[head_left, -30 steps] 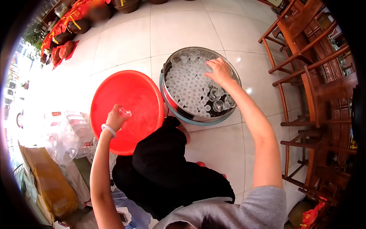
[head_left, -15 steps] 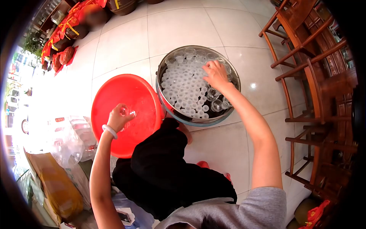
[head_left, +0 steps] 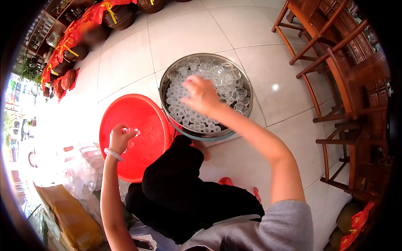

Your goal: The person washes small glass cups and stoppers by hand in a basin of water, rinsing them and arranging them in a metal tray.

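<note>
My left hand [head_left: 119, 139], with a pale bangle at the wrist, is over the red basin [head_left: 153, 162]. Its fingers are closed on a small clear cup [head_left: 136, 132]. Slightly blurred, my right hand [head_left: 201, 95] hovers above a round metal tray [head_left: 250, 100]; thumb and fingers are spread and nothing shows between them. Many small clear cups [head_left: 188, 115] stand packed in the tray's near left part, partly hidden by this hand. Larger clear glasses [head_left: 217, 70] fill its far and right parts.
Wooden chairs [head_left: 335, 79] line the right side. Dark jars with red cloth [head_left: 118, 16] stand at the far left. Plastic-wrapped packages [head_left: 79, 167] and a brown carton [head_left: 69, 213] lie left of my left arm. Pale floor tiles [head_left: 184, 35] surround the tray.
My right hand has moved left across the tray, from the larger glasses to above the small cups. My left hand still holds its cup over the basin. The view has shifted slightly.
</note>
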The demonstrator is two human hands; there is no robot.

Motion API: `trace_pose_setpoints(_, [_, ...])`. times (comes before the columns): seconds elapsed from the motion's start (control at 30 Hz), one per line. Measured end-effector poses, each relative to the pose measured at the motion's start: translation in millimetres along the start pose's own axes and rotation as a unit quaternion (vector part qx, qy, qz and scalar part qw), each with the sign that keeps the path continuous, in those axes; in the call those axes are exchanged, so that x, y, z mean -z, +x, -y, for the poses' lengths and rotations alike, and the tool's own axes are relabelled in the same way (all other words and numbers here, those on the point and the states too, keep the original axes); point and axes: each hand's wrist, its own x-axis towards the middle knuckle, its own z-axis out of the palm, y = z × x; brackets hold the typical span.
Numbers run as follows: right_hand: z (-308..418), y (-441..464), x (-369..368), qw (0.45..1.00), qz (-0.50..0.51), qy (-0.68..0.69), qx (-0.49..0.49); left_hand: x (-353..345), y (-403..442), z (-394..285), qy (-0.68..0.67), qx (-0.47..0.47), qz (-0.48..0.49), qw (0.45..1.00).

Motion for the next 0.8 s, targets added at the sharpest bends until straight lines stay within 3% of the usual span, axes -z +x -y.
trace_pose_setpoints(0.07, [50, 10, -2, 0.984, 0.029, 0.156, 0.08, -4, -10, -34, -0.035, -0.002, 0.035, 0.999])
trace_pose_setpoints(0.17, [102, 24, -1, 0.976, 0.044, 0.157, 0.144, -7, -24, -74, -0.067, -0.024, 0.095, 0.993])
trace_pose_setpoints(0.23, [119, 36, -3, 0.941, 0.244, 0.209, 0.11, 2, -27, -87, -0.013, -0.016, 0.145, 0.989])
trace_pose_setpoints(0.4, [141, 52, -28, 0.933, 0.267, 0.173, 0.168, 30, -23, -59, -0.064, -0.011, 0.176, 0.982])
trace_pose_setpoints(0.47, [155, 53, -39, 0.927, 0.287, 0.172, 0.169, 40, -27, -54, -0.151, 0.021, 0.163, 0.975])
trace_pose_setpoints(0.53, [161, 53, -59, 0.933, 0.261, 0.18, 0.168, 48, -29, -54, -0.111, 0.031, 0.159, 0.981])
trace_pose_setpoints(0.63, [168, 56, -85, 0.926, 0.244, 0.268, 0.107, 69, -29, -30, -0.19, 0.093, 0.176, 0.961])
trace_pose_setpoints(0.67, [171, 56, -83, 0.918, 0.224, 0.326, 0.031, 72, -28, -12, -0.19, 0.095, 0.175, 0.961])
trace_pose_setpoints(0.7, [171, 57, -81, 0.903, 0.201, 0.377, -0.048, 68, -26, 10, -0.363, 0.104, 0.132, 0.916])
trace_pose_setpoints(0.73, [173, 55, -85, 0.904, 0.199, 0.374, -0.052, 63, -24, 30, -0.524, 0.11, 0.088, 0.84])
trace_pose_setpoints(0.8, [181, 50, -97, 0.817, 0.212, 0.524, -0.114, 56, -22, 73, -0.577, 0.148, 0.084, 0.798])
